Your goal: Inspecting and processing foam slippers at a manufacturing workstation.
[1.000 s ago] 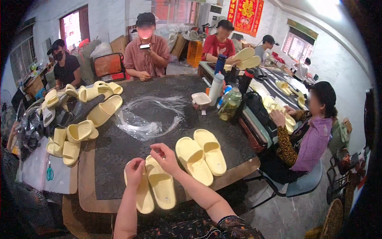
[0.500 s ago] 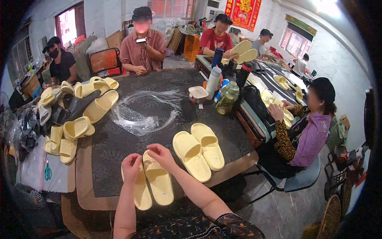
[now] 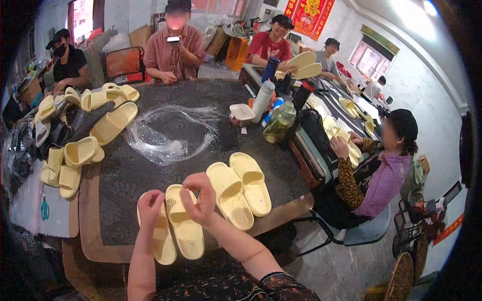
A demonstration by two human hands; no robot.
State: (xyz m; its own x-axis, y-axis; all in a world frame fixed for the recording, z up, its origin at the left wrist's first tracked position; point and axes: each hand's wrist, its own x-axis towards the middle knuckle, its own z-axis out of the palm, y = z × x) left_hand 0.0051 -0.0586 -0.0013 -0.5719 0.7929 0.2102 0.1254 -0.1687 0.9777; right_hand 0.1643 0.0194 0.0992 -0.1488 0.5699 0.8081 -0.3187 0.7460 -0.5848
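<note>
A pair of pale yellow slippers lies side by side at the near table edge: the left slipper [image 3: 163,241] and the right slipper [image 3: 190,236]. Above the left one's strap is my left hand [image 3: 149,209], its fingertips pinched together. My right hand [image 3: 201,198] hovers over the other slipper's strap with fingers curled inward. Anything between either hand's fingers is too thin or hidden to make out. A second slipper pair [image 3: 236,195] rests just right of my right hand. Beyond, clear plastic strands [image 3: 168,148] lie in a loose ring, partly in a clear bag.
A slipper heap [image 3: 83,150] fills the table's left side, near teal scissors [image 3: 45,208]. A white tub [image 3: 242,113], a pale bottle [image 3: 262,103] and a glass jar [image 3: 281,123] stand at the far right. Co-workers sit around; one at right handles slippers.
My hands have drawn slightly apart, the right one rising off its slipper's strap. The whole view has shifted, so the table sits further left. The slippers stay in place on the table.
</note>
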